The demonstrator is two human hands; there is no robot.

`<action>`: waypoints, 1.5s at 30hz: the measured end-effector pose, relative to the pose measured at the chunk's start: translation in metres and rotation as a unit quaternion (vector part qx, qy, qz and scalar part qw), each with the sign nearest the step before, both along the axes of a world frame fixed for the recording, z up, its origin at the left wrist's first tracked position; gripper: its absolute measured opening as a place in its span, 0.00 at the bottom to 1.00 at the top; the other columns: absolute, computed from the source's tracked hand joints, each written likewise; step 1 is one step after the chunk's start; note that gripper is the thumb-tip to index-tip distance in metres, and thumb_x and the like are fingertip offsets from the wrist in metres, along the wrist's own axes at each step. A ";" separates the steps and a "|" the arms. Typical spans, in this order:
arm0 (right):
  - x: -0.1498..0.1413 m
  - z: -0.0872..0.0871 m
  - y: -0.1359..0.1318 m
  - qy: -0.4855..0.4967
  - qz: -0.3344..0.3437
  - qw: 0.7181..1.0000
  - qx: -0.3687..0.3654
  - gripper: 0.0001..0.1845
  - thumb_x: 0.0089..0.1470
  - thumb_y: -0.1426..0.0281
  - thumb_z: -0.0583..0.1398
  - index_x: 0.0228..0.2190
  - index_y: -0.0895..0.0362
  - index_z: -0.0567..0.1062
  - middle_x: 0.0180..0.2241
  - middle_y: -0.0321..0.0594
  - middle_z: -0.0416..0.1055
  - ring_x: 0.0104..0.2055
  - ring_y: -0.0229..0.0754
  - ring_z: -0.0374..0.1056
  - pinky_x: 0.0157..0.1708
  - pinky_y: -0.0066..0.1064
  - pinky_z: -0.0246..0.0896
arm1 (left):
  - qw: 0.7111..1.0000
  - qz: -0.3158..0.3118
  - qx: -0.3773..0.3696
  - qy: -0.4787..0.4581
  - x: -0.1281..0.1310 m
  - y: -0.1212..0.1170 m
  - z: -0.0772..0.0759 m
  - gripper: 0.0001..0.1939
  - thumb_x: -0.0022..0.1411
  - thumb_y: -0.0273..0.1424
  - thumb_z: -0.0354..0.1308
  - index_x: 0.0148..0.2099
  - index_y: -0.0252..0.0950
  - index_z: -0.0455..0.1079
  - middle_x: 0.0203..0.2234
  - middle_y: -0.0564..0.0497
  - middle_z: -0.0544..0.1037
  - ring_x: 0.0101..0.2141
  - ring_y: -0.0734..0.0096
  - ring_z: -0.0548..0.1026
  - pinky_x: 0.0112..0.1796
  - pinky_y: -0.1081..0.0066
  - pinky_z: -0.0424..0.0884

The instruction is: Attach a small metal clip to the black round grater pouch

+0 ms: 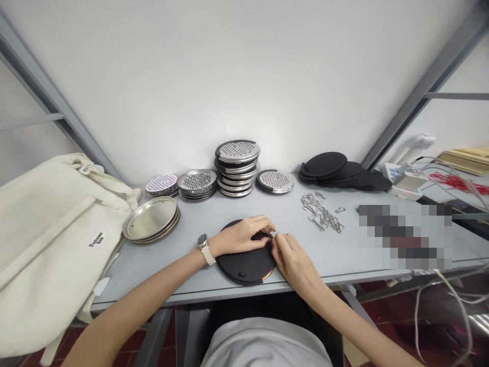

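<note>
A black round cover (240, 262) lies flat near the table's front edge, with a strip of shiny metal disc (269, 270) showing at its lower right rim. My left hand (246, 235) rests over the cover's upper part, thumb and fingers closed at its right edge. Against that same edge, my right hand (292, 257) has its fingers pinched together, meeting the left fingertips. Some small thing glints between the fingertips, too hidden to name. Several small metal snap clips (324, 216) lie loose to the right of the hands.
Along the wall stand a tall stack of perforated metal discs (237, 153), a shorter stack (197, 181), a single disc (275, 181) and black round covers (326, 165). Plain metal plates (151, 219) and a cream bag (64, 244) are left. Red cords (456, 182) lie far right.
</note>
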State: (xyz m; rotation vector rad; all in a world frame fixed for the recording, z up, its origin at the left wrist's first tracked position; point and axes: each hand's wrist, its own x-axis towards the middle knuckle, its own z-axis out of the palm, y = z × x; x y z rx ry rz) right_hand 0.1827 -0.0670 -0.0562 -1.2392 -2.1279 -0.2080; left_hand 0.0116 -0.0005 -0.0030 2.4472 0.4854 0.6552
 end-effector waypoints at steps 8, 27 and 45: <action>0.003 0.001 0.003 -0.023 -0.026 0.998 -0.049 0.10 0.62 0.73 0.47 0.29 0.56 0.64 0.24 0.38 0.63 0.27 0.42 0.59 0.30 0.32 0.53 | 0.998 0.047 0.047 0.019 -0.001 -0.002 0.004 0.08 0.59 0.24 0.54 0.43 0.35 0.65 0.38 0.48 0.72 0.42 0.67 0.69 0.46 0.68 0.65; 0.003 0.001 0.003 -0.013 -0.031 0.999 -0.040 0.11 0.63 0.72 0.46 0.30 0.56 0.64 0.23 0.38 0.64 0.26 0.42 0.59 0.30 0.31 0.53 | 1.000 0.024 -0.015 -0.011 -0.002 0.001 0.001 0.10 0.60 0.25 0.54 0.45 0.34 0.66 0.38 0.48 0.73 0.39 0.69 0.72 0.43 0.69 0.68; 0.002 0.001 0.003 -0.027 -0.038 0.999 0.007 0.13 0.63 0.71 0.46 0.26 0.55 0.62 0.21 0.37 0.63 0.24 0.41 0.58 0.29 0.32 0.52 | 1.000 0.023 -0.015 -0.015 -0.001 -0.001 0.001 0.11 0.59 0.25 0.54 0.45 0.34 0.66 0.38 0.47 0.73 0.39 0.69 0.72 0.43 0.69 0.68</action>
